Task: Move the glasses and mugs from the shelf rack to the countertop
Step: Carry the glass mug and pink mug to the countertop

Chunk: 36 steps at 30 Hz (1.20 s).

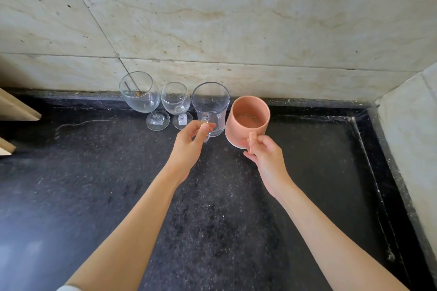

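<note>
Two stemmed wine glasses stand upright by the back wall on the dark countertop (94, 172): a larger wine glass (140, 94) and, to its right, a smaller wine glass (175, 101). Right of them stands a clear glass mug (211, 106); my left hand (192, 142) pinches its handle. A salmon-pink ceramic mug (248, 120) comes last in the row, tilted slightly toward me. My right hand (264, 156) grips its handle. I cannot tell whether the pink mug's base rests fully on the counter.
A marble-tiled wall (236, 19) backs the counter, and a side wall (411, 125) closes it on the right. Pale wooden shelf edges (16, 111) jut in at the far left. A raised dark rim (364, 149) runs along the counter's right side.
</note>
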Available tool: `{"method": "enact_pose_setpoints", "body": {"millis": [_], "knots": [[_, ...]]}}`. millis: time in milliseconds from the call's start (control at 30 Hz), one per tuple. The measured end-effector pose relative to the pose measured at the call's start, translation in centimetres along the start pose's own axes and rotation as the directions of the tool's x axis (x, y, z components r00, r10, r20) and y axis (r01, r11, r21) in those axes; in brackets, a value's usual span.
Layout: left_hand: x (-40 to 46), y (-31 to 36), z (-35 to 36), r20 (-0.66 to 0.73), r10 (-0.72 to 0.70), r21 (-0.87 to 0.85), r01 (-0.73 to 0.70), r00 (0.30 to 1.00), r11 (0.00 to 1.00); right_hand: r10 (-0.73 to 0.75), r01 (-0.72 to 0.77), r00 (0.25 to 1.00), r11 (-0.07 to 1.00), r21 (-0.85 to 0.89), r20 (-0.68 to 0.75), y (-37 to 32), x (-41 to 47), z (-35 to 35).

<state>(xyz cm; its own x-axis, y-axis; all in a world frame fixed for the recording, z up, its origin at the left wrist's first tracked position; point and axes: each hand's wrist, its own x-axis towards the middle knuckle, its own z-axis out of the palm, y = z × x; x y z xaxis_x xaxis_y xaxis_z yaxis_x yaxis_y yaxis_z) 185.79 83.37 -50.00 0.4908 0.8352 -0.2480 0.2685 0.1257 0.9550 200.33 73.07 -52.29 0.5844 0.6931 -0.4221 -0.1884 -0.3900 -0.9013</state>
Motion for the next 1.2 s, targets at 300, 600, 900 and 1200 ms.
{"method": "enact_pose_setpoints", "body": {"millis": [300,600,900,1200], "knots": [[-2.6,2.0,-0.9,-0.042,-0.172,0.039,0.173,0.984,0.984,0.004,-0.056,0.984,0.954,-0.295,-0.176,-1.7,-2.5,0.3],[-13.7,4.4,-9.0,0.076,0.059,0.269,-0.077,0.995,0.96,-0.4,0.415,0.901,0.69,-0.593,0.165,-8.5,-15.0,4.8],[-26.5,9.2,-20.3,-0.104,0.309,0.724,-0.141,0.945,0.675,-0.5,0.701,0.673,0.195,-0.686,0.545,-14.6,-25.8,11.7],[-46.1,5.5,-23.5,-0.527,0.226,0.605,0.176,0.819,0.776,-0.413,0.926,0.375,0.135,-0.352,0.83,-10.8,-38.7,18.2]]}}
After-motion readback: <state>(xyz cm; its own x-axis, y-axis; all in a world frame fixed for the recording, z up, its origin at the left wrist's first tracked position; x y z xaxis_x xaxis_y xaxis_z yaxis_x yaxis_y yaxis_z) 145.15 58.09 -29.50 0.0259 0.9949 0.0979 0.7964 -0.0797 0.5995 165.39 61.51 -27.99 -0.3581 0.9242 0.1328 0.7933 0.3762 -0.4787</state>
